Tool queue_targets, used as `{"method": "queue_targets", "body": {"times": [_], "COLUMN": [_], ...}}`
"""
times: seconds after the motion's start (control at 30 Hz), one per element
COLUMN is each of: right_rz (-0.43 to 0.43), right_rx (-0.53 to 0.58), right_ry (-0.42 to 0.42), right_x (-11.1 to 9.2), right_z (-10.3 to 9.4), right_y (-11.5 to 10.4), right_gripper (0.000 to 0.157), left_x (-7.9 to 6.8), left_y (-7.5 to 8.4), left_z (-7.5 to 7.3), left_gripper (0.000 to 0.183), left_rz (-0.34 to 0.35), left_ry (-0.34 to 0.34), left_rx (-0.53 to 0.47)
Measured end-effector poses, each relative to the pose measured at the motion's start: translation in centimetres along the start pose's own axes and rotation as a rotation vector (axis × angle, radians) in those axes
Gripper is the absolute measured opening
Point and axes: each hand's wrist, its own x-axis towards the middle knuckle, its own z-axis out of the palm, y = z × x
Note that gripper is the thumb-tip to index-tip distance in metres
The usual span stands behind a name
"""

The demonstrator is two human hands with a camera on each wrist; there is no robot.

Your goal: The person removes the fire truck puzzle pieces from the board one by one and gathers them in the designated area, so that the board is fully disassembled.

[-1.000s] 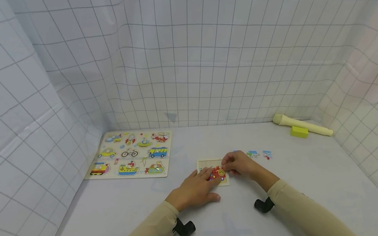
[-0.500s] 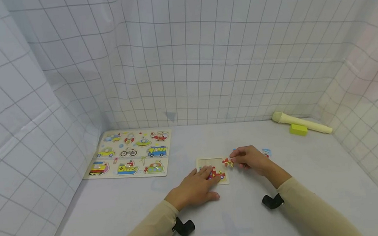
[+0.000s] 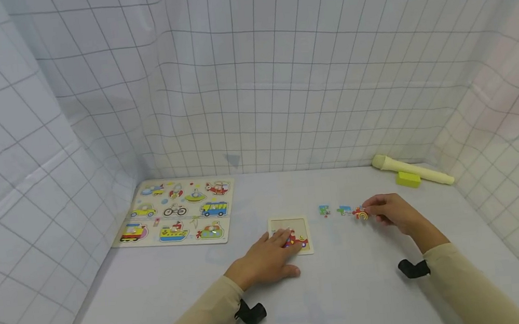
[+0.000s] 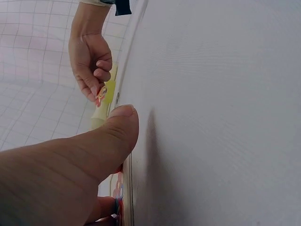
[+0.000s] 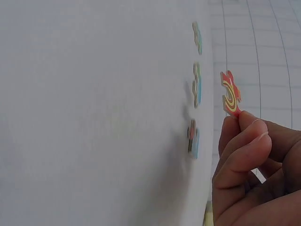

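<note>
My right hand (image 3: 393, 213) pinches a red jigsaw piece with a yellow curved band (image 5: 230, 94) between thumb and fingertip, held above the table. Below it, in the right wrist view, lie three loose pieces: a red-and-blue piece (image 5: 193, 139), a green-and-blue piece (image 5: 197, 84) and another bluish piece (image 5: 197, 37). With straight fingers my left hand (image 3: 269, 259) rests on the small wooden puzzle tray (image 3: 309, 230). Red puzzle pieces (image 3: 297, 241) sit in the tray's lower part, partly covered by those fingers; its upper part shows bare wood.
A large vehicle peg puzzle board (image 3: 177, 211) lies at the back left. At the back right are a cream microphone-shaped object (image 3: 415, 169) and a yellow block (image 3: 408, 179). White gridded cloth walls (image 3: 251, 79) surround the table (image 3: 338, 300).
My right hand has lifted the red piece out of the tray and carried it right, to above the loose pieces. The left hand has stayed on the tray.
</note>
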Motion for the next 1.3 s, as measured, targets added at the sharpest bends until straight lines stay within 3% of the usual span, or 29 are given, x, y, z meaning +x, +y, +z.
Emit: {"method": "queue_targets", "body": {"times": [0.17,0.37,0.9,1.1,1.3], "right_rz": [0.036,0.082,0.022,-0.010,-0.064], "right_rx": [-0.050,-0.142,-0.257,-0.211,-0.105], "right_ry": [-0.010,-0.029,-0.007,0.017,-0.042], "right_x": [-0.3,-0.3,-0.4,0.0,0.4], "right_z": [-1.7,-1.9,-1.5,-1.2,1.3], "right_y": [1.4,2.5,1.4,0.8,-0.9], "right_gripper": [0.033,0.025,0.020,0.027,0.033], "left_x": [0.0,0.1,0.0,0.1,0.3], "left_y": [0.1,0.3,0.3,0.0,-0.2], "left_z": [0.0,0.2,-0.1,-0.2,-0.1], "left_gripper": [0.067,0.068,0.068,0.067,0.063], "left_rz": [0.005,0.015,0.007,0.014,0.026], "left_ry": [0.001,0.006,0.001,0.005,0.022], "left_rx": [-0.009,0.004,0.002,0.000,-0.020]}}
